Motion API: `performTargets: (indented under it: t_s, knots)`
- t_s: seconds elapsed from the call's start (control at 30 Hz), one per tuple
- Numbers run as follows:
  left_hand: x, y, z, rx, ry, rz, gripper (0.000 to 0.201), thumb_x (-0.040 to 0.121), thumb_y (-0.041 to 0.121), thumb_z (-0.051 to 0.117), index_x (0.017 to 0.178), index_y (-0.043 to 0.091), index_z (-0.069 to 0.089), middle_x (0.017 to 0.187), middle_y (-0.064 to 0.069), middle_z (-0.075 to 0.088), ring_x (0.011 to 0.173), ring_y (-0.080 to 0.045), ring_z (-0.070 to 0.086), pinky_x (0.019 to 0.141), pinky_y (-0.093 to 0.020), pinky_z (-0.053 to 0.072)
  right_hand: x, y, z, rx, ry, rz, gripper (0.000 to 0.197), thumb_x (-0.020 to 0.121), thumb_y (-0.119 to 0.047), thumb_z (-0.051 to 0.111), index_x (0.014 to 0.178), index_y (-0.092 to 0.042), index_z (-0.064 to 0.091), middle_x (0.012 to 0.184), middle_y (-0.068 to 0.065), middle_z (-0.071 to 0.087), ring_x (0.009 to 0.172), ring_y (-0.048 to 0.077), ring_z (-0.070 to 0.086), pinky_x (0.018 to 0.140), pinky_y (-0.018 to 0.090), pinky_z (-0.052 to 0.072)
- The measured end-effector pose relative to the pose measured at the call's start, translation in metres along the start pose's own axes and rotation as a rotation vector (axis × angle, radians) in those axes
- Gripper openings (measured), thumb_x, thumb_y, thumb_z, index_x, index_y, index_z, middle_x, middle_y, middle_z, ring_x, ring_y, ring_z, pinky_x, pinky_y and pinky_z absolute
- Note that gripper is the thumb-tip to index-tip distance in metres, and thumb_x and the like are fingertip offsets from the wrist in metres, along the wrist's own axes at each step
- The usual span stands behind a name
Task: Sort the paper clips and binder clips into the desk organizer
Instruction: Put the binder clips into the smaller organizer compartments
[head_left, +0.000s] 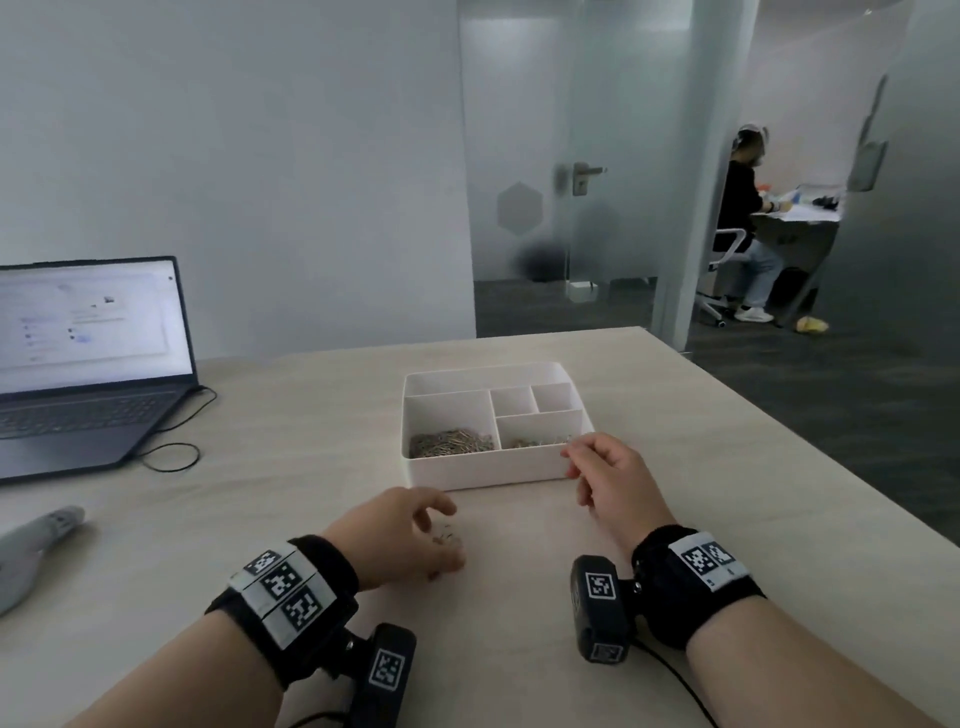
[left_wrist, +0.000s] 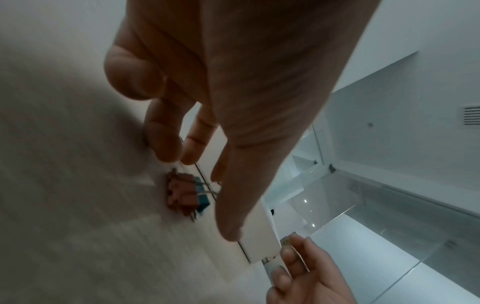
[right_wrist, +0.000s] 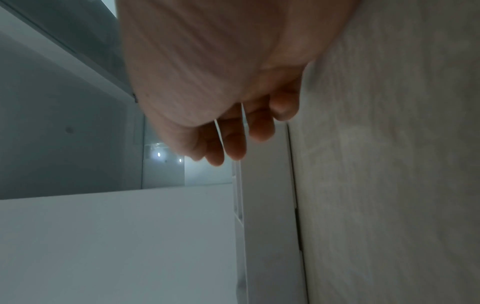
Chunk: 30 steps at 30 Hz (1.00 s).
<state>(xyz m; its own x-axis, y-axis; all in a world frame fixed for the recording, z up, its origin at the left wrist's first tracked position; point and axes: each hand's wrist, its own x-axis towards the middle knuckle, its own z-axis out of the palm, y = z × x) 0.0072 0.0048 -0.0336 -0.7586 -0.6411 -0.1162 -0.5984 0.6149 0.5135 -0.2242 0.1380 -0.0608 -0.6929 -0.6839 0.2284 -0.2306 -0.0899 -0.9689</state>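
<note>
Head view: the white desk organizer (head_left: 483, 470) sits on the counter (head_left: 311, 467), paper clips (head_left: 451, 443) in its near-left compartment. No writing is legible.

Left wrist view: the left hand (left_wrist: 207, 102) hovers with loose fingers over binder clips (left_wrist: 185, 193), gripping nothing.

Right wrist view: the right hand (right_wrist: 221, 92) hangs relaxed beside the organizer's wall.

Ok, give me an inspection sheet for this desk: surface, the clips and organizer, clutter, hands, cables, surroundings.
Surface: pale wood-look table.
Job's things: white desk organizer; paper clips fill its near-left compartment, a few small clips lie in the near-right one; binder clips, orange and blue, lie on the table.
Clutter: open laptop; grey object at the left edge.
Hands: left hand over the binder clips, fingers spread; right hand at the organizer's near-right corner, grip unclear.
Cables: black laptop cable; wrist camera lead.
Surroundings: frosted glass door; seated person beyond.
</note>
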Motion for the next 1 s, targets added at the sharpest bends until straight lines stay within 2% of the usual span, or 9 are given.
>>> performTargets:
  t_s: [0.17,0.2,0.3,0.43,0.53,0.63,0.73,0.87,1.0]
  knots:
    - [0.003,0.004,0.01,0.007,0.061,0.082,0.018,0.072,0.041,0.076,0.089,0.036,0.07,0.087,0.014,0.066,0.077,-0.001,0.061,0.075,-0.02,0.051,-0.017,-0.004,0.012,-0.083,-0.187,0.023,0.017,0.094,-0.018,0.061,0.079,-0.011,0.067,0.076,0.008,0.065,0.056,0.015,0.051,0.048,0.015,0.037]
    - [0.005,0.006,0.012,-0.028,0.07,0.091,0.015,0.073,0.039,0.077,0.085,0.033,0.071,0.086,0.014,0.067,0.074,0.0,0.062,0.073,-0.023,0.054,-0.018,-0.006,0.014,-0.093,-0.196,0.02,0.015,0.093,-0.018,0.062,0.08,-0.011,0.067,0.075,0.005,0.065,0.056,0.013,0.052,0.049,0.014,0.038]
    - [0.013,0.019,0.019,-0.245,0.068,0.084,0.009,0.076,0.025,0.078,0.08,0.026,0.07,0.089,0.006,0.069,0.056,-0.008,0.063,0.05,-0.025,0.053,-0.019,-0.006,0.016,-0.082,-0.235,0.024,0.007,0.092,-0.021,0.068,0.091,-0.015,0.07,0.081,-0.002,0.066,0.059,0.008,0.058,0.05,0.013,0.04]
    - [0.027,0.041,0.032,-0.507,0.048,0.099,0.011,0.077,0.011,0.078,0.084,0.015,0.07,0.086,-0.008,0.071,0.066,-0.03,0.07,0.054,-0.032,0.057,-0.019,-0.004,0.019,-0.143,-0.352,0.002,0.02,0.087,-0.018,0.073,0.105,-0.027,0.071,0.102,-0.006,0.073,0.068,0.005,0.058,0.055,0.012,0.042]
    - [0.039,0.05,0.04,-0.624,0.049,0.106,0.01,0.079,0.003,0.075,0.085,0.008,0.069,0.076,-0.011,0.072,0.057,-0.02,0.063,0.054,-0.032,0.055,-0.016,-0.003,0.017,-0.12,-0.397,-0.005,0.027,0.088,-0.003,0.066,0.111,-0.018,0.071,0.105,0.003,0.074,0.064,0.0,0.059,0.055,0.011,0.043]
    - [0.047,0.059,0.045,-0.715,0.12,0.119,0.014,0.079,0.001,0.075,0.09,0.01,0.07,0.079,-0.01,0.073,0.063,-0.018,0.065,0.056,-0.031,0.056,-0.009,-0.002,0.012,0.002,-0.357,0.012,0.027,0.09,-0.002,0.066,0.108,-0.021,0.071,0.108,0.008,0.075,0.075,0.009,0.065,0.063,0.024,0.054]
    - [0.054,0.073,0.042,-0.743,0.295,0.183,0.017,0.079,0.007,0.078,0.091,0.018,0.071,0.078,-0.003,0.074,0.071,-0.012,0.069,0.062,-0.028,0.058,0.002,-0.005,0.01,0.04,-0.191,-0.099,0.021,0.088,-0.004,0.069,0.102,-0.019,0.075,0.096,0.008,0.077,0.084,0.014,0.071,0.077,0.033,0.06]
    - [0.071,0.089,0.036,-0.454,0.541,0.285,0.021,0.081,0.021,0.077,0.089,0.036,0.066,0.084,0.012,0.069,0.076,0.002,0.065,0.069,-0.016,0.052,0.019,-0.012,0.014,-0.042,-0.004,-0.25,0.02,0.09,-0.006,0.066,0.1,-0.02,0.074,0.093,-0.004,0.075,0.089,0.007,0.071,0.083,0.025,0.057]
    - [0.092,0.09,0.034,-0.359,0.629,0.344,0.023,0.082,0.017,0.074,0.1,0.028,0.067,0.097,0.011,0.067,0.082,0.006,0.062,0.077,-0.023,0.053,0.04,-0.01,0.015,-0.195,0.023,-0.33,0.018,0.091,-0.012,0.066,0.105,-0.021,0.074,0.099,-0.008,0.074,0.094,0.006,0.069,0.085,0.028,0.057]
